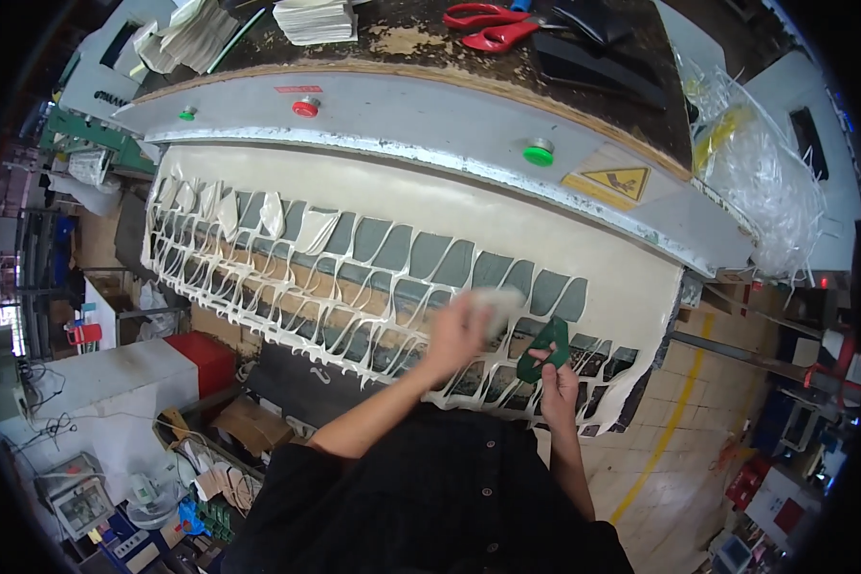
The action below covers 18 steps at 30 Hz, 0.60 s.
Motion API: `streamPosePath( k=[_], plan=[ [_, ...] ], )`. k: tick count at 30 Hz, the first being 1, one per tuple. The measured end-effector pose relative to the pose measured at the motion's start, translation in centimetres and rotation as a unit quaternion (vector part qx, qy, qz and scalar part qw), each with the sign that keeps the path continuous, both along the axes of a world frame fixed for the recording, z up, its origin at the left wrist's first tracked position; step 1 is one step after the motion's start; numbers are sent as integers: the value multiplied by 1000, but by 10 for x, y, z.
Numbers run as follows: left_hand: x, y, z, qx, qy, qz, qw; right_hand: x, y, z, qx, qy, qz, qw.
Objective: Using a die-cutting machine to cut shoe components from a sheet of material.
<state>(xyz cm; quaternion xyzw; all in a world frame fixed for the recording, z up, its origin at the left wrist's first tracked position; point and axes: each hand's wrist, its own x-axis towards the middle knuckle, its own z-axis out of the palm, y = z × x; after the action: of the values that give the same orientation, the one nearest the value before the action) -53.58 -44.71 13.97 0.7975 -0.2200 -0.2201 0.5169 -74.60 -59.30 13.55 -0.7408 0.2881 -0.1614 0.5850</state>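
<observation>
A wide cream sheet of leather-like material (631, 277) lies before me, cut through with rows of holes that leave thin strips between them. My left hand (457, 337), smeared by motion, is over the sheet's middle and grips an off-white cut piece (499, 308), also blurred. In my right hand (558, 387), near the sheet's right part, is a green cutting die (547, 350), held by its lower edge. Several loose cut pieces (318, 231) lie on the upper left rows. Grey and brown surfaces show through the holes.
A grey machine beam (402, 124) crosses behind the sheet, with a red button (306, 106) and a green button (538, 152). Stacked cut pieces (314, 21), red scissors (497, 36) and a dark phone (598, 69) lie on top. A plastic bag (765, 182) hangs right.
</observation>
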Motion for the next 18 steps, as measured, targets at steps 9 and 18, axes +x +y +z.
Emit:
streamPosePath(
  k=[9, 18],
  plan=[
    [208, 125, -52, 272, -371, 203, 864, 50, -124, 4, -313, 197, -168, 914],
    [59, -12, -12, 31, -343, 82, 935, 0, -154, -23, -332, 151, 22, 931]
  ],
)
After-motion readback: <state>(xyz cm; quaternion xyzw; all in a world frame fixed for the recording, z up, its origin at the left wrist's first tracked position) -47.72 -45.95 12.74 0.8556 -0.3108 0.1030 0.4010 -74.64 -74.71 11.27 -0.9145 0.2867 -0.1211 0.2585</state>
